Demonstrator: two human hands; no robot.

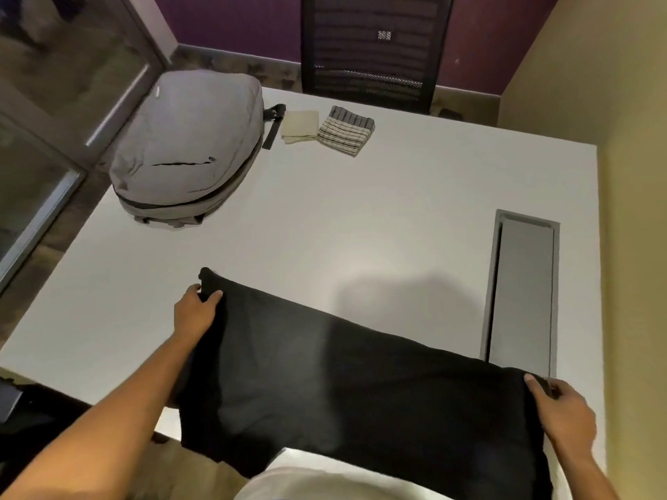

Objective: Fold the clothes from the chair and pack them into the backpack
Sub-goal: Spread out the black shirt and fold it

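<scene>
A black garment (353, 387) lies spread at the near edge of the white table (361, 218), its lower part hanging over that edge toward the person. Its long axis runs slantwise, from a far corner on the left to a nearer corner on the right. The left hand (195, 312) pinches the garment's far left corner, fingers (216, 295) curled round the bunched cloth. The right hand (563, 413) grips the opposite corner, thumb on top and cloth caught beneath it. So each hand holds one end of the same top edge, with the whole width of the garment stretched between them.

The grey backpack (187, 146) lies well beyond the garment, toward the far left, nearer the left hand than the right; it appears zipped shut. Just right of the backpack sit two folded pieces, a cream cloth (299, 126) and a striped cloth (346, 133), touching or nearly so. A dark mesh chair (375, 45) stands behind the table's far edge.

This looks like the start of a fold: the likely move brings one end across the long axis to meet the other.
</scene>
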